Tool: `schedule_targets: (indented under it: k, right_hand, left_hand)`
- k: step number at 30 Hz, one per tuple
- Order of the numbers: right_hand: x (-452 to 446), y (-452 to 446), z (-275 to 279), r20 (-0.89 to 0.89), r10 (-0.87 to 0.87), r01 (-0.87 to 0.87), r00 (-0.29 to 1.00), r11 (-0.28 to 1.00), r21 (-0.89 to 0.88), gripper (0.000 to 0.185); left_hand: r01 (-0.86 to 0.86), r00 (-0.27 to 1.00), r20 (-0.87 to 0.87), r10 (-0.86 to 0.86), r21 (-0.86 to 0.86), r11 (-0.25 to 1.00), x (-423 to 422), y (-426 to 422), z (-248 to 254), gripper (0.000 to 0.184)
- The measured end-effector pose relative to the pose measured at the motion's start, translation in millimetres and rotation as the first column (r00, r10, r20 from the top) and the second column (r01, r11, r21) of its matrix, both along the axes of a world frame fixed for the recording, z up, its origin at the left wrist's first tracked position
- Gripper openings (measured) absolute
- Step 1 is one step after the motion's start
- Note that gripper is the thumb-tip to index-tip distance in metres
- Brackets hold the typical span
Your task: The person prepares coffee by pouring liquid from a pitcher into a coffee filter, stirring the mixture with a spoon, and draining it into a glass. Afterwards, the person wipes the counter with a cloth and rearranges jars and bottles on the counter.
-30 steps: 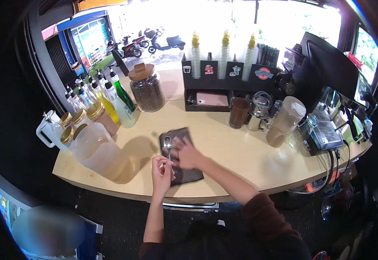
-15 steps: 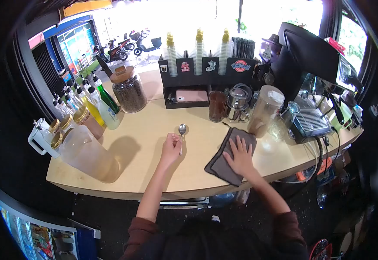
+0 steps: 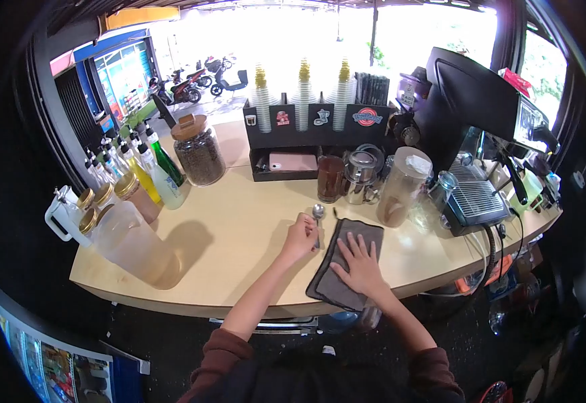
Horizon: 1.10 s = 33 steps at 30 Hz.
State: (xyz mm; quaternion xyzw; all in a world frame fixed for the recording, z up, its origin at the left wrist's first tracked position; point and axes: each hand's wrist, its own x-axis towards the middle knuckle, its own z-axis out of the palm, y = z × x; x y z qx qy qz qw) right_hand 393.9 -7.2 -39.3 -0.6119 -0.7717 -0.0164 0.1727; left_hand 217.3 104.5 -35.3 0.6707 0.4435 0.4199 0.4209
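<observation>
My left hand (image 3: 301,238) is closed around the handle of a metal spoon (image 3: 318,212), low over the wooden counter, with the bowl pointing toward the back. Just right of it lies a dark grey cloth (image 3: 334,275) with a black edge. My right hand (image 3: 360,265) rests flat on that cloth, fingers spread. Behind the spoon stand a glass of dark brown liquid (image 3: 329,180) and a metal pot (image 3: 362,176). A tall clear container with brown residue (image 3: 400,191) is behind the cloth.
On the left are a frosted pitcher (image 3: 135,245), syrup bottles (image 3: 162,158) and a jar of coffee beans (image 3: 200,153). A black rack (image 3: 286,138) holds stacked cups and a pink phone (image 3: 293,162). An espresso machine (image 3: 481,195) occupies the right. The counter edge (image 3: 205,311) runs before me.
My left hand has moved right with the spoon, closer to the cloth. My right hand and the cloth have shifted slightly toward me and left. The camera view has tilted a little.
</observation>
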Motion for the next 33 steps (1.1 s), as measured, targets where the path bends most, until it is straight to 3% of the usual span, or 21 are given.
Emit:
schedule_targets:
  k: [2,4,8,9,12,16,18,20,21,22,24,25,26,27,29,31,33]
  right_hand:
    - [2.9,-1.9,-1.3,-0.007,0.054,-0.054,0.998,0.998,0.014,0.064]
    - [3.3,-4.6,6.4,0.039,0.233,-0.226,0.972,0.965,-0.132,0.062]
    - [0.1,-6.6,10.1,-0.067,0.258,-0.263,0.964,0.961,-0.086,0.058]
    - [0.0,-5.2,9.2,-0.006,0.251,-0.250,0.968,0.963,-0.101,0.058]
    - [3.5,-1.7,-4.5,0.021,0.268,-0.267,0.963,0.963,-0.021,0.060]
    - [4.9,-0.1,-7.1,0.004,0.280,-0.278,0.960,0.955,-0.102,0.067]
    - [2.1,6.3,-14.5,-0.017,0.317,-0.317,0.948,0.945,-0.079,0.067]
    - [-5.8,15.4,-18.4,-0.131,0.347,-0.358,0.929,0.931,-0.072,0.066]
    - [-10.4,18.2,-17.6,-0.124,0.391,-0.402,0.912,0.913,-0.075,0.066]
    - [-15.2,21.8,-15.4,-0.057,0.409,-0.411,0.911,0.911,-0.028,0.066]
    - [-29.1,36.9,-11.5,0.010,0.483,-0.483,0.876,0.875,0.027,0.067]
    - [-37.3,46.9,-10.2,0.106,0.502,-0.495,0.858,0.864,-0.090,0.067]
    - [-48.8,56.3,-9.2,0.199,0.522,-0.487,0.830,0.850,-0.200,0.068]
    - [-61.3,57.6,-0.2,0.095,0.522,-0.501,0.848,0.846,-0.180,0.068]
    - [-87.3,66.6,4.4,0.011,0.522,-0.516,0.853,0.845,-0.139,0.067]
    - [-108.8,76.6,4.4,0.019,0.532,-0.523,0.847,0.839,-0.148,0.065]
    - [-133.6,87.9,2.1,0.022,0.538,-0.529,0.843,0.836,-0.146,0.064]
  left_hand:
    - [0.042,0.999,0.000,-0.042,0.025,0.999,17.3,-2.5,0.1,0.024]
    - [0.216,0.976,0.013,-0.217,0.063,0.974,39.6,-0.6,1.5,0.026]
    - [0.197,0.980,0.010,-0.198,0.041,0.979,103.3,-1.7,9.1,0.027]
    - [0.233,0.971,0.112,-0.210,-0.273,0.933,114.9,-10.6,32.7,0.031]
    - [0.255,0.963,0.179,-0.203,-0.352,0.901,146.2,-3.9,18.2,0.035]
    - [0.330,0.944,0.111,-0.311,-0.331,0.884,151.6,-12.2,19.1,0.030]
    - [0.294,0.956,0.085,-0.281,-0.311,0.904,139.2,-21.4,32.7,0.030]
    - [0.340,0.923,-0.136,-0.359,-0.144,0.929,117.5,-27.9,44.9,0.032]
    - [0.340,0.929,-0.148,-0.339,-0.021,0.940,102.8,-31.3,42.1,0.034]
    - [0.288,0.947,-0.142,-0.287,-0.017,0.958,84.5,-39.5,42.8,0.034]
    - [0.219,0.976,-0.058,-0.212,0.233,0.947,41.8,-62.9,45.8,0.034]
    - [0.162,0.987,-0.060,-0.152,0.235,0.958,17.9,-77.1,49.6,0.034]
    - [0.040,0.991,0.118,-0.068,0.225,0.974,-8.3,-92.8,53.2,0.033]
    - [-0.074,0.957,0.289,0.013,0.200,0.977,-35.1,-107.7,53.3,0.032]
    - [-0.421,0.896,0.316,0.312,0.378,0.824,-95.4,-122.4,35.7,0.031]
    - [-0.681,0.731,0.366,0.576,0.354,0.641,-156.4,-142.9,30.3,0.030]
    - [-0.845,0.534,0.491,0.689,0.347,0.407,-206.1,-155.4,37.5,0.029]
